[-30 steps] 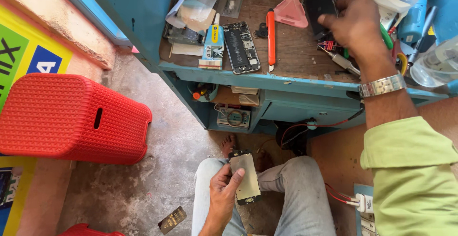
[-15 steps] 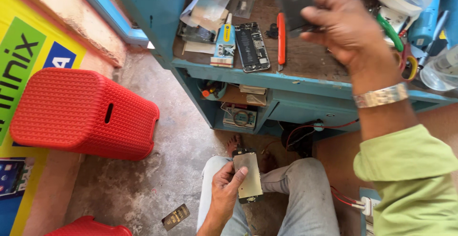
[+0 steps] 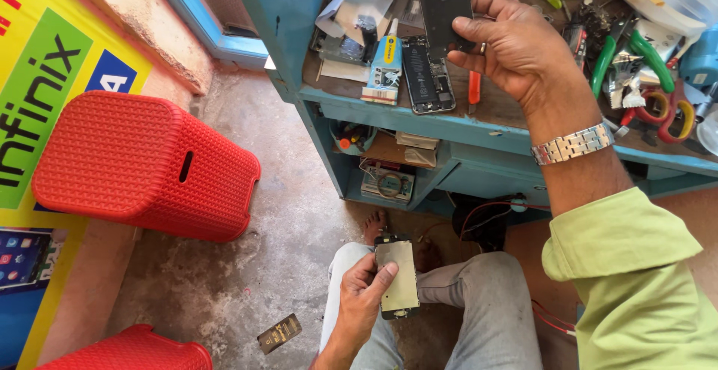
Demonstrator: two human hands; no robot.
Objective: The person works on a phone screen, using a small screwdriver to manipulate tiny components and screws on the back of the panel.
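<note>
Two red plastic stools [image 3: 142, 164] are seen at the left on the concrete floor [image 3: 247, 280], one full in view and one cut by the lower edge. A small dark battery [image 3: 280, 332] lies flat on the floor near the knee. The left hand [image 3: 363, 303] is held low over the lap, closed around a phone screen assembly [image 3: 399, 276], silver back up, thumb laid across its face. Above it, an opened phone [image 3: 428, 74] and a blue-and-yellow tube [image 3: 385, 67] lie side by side on the blue worktop [image 3: 389, 112]. The right hand [image 3: 516, 48] is raised over the worktop, fingers closed on the lower end of a dark flat panel [image 3: 443, 0], held upright. Green-handled pliers [image 3: 636, 48] lie at the far right.
</note>
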